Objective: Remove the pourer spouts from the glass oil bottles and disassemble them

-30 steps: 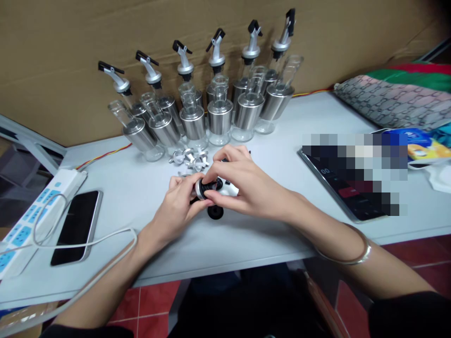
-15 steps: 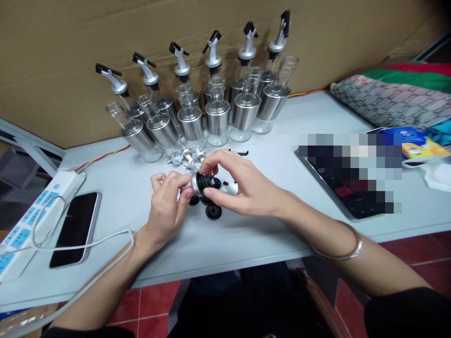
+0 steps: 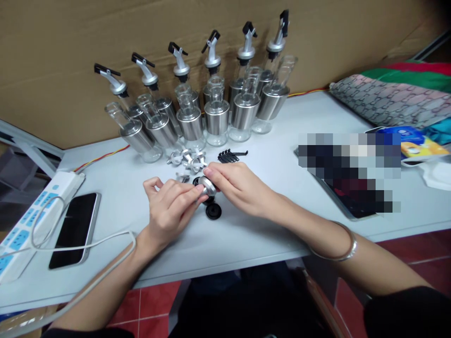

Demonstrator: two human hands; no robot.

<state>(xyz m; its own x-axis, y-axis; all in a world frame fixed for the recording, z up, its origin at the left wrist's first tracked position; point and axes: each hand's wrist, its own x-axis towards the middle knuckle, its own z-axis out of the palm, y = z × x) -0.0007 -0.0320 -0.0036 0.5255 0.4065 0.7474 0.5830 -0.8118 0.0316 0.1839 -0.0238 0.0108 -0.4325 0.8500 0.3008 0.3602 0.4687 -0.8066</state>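
Between my two hands is a silver bottle pourer (image 3: pixel 207 186). The thumb and fingers of my left hand (image 3: pixel 172 204) pinch its narrow end. My right hand (image 3: pixel 239 188) wraps round its other side, hiding most of the black stopper part. Just below lies a round black rubber piece (image 3: pixel 213 211) on the table, with more black pieces partly covered by my fingers. Beyond my hands are several loose silver spout pieces (image 3: pixel 188 159). To their right, thin black levers (image 3: pixel 230 155) lie in a row.
Glass bottles with steel sleeves (image 3: pixel 216 117) line the back; the rear ones carry pourers (image 3: pixel 181 68). A phone (image 3: pixel 74 230), its white cable and a power strip (image 3: pixel 38 216) lie left. Right are a dark-screened device (image 3: pixel 348 197), partly blurred, and a patterned cloth (image 3: pixel 384 94).
My right hand has closed round the black stopper side and the pourer has turned, its silver collar now facing me. The black levers have come into view.
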